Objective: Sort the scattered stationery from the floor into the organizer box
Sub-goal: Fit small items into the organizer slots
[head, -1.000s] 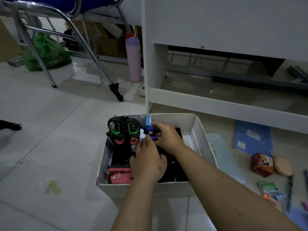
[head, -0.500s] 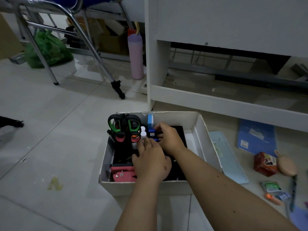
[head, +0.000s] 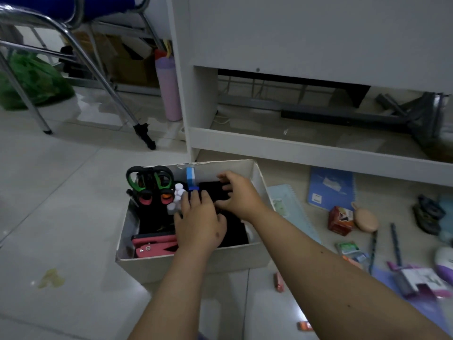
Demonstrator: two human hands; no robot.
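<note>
Organizer box (head: 196,266) at lower centre of frame, white card, open top, dark insert inside. Both hands inside it: left hand (head: 199,223) palm down over the middle, fingers laid fairly flat near the small white bottles (head: 177,195) (grip on anything underneath cannot be told); right hand (head: 239,195) further back, fingers spread and loosely bent over the black insert, nothing visibly held. Green-handled scissors (head: 149,181) upright at the box's rear left, pink stapler (head: 153,246) at front left. Unsorted on the floor at right of frame: blue notebook (head: 331,190), red carton (head: 340,220), pens (head: 396,244).
</note>
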